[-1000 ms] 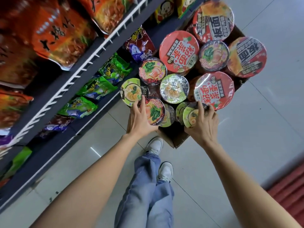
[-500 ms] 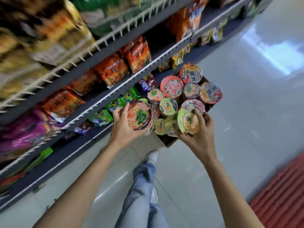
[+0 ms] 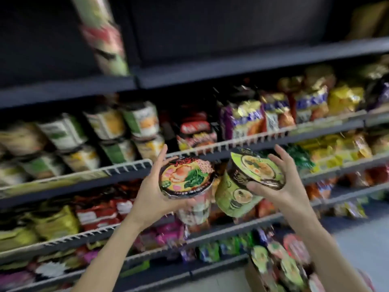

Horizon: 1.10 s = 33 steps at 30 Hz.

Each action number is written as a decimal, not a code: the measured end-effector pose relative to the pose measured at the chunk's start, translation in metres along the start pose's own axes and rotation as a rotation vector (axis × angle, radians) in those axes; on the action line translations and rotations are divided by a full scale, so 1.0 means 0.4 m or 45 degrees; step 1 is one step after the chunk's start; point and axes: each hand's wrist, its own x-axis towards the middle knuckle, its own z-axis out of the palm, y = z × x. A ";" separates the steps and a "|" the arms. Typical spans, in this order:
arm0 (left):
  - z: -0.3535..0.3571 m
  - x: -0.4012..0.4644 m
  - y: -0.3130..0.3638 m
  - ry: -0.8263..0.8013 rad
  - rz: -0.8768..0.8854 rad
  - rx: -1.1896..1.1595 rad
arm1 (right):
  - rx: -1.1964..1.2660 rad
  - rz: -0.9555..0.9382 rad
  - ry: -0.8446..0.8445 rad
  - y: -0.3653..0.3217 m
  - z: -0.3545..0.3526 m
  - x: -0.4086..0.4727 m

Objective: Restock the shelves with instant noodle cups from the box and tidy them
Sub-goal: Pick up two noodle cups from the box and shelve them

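Dark store shelves (image 3: pixel 242 66) fill the view, tiered and edged with white wire rails. Blurred packets of noodles and snacks crowd the middle and lower tiers, and stacked cups (image 3: pixel 117 131) stand on the left of one tier. At the bottom right, a cardboard box (image 3: pixel 255 279) on the floor holds more noodle cups, their lids blurred. In front of the shelves, two bare arms reach up. The left hand (image 3: pixel 153 190) grips a pink-lidded noodle cup (image 3: pixel 187 178) around its rim, with the fingers curled under and the thumb raised behind. Just beside it, the right hand (image 3: pixel 282 186) holds a green noodle cup (image 3: pixel 237 190) by its lid edge, tilted so that its base points down and left.
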 end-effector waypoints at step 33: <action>-0.904 0.733 -0.012 0.549 -0.255 0.412 | 0.506 -0.407 0.239 -0.612 0.869 0.523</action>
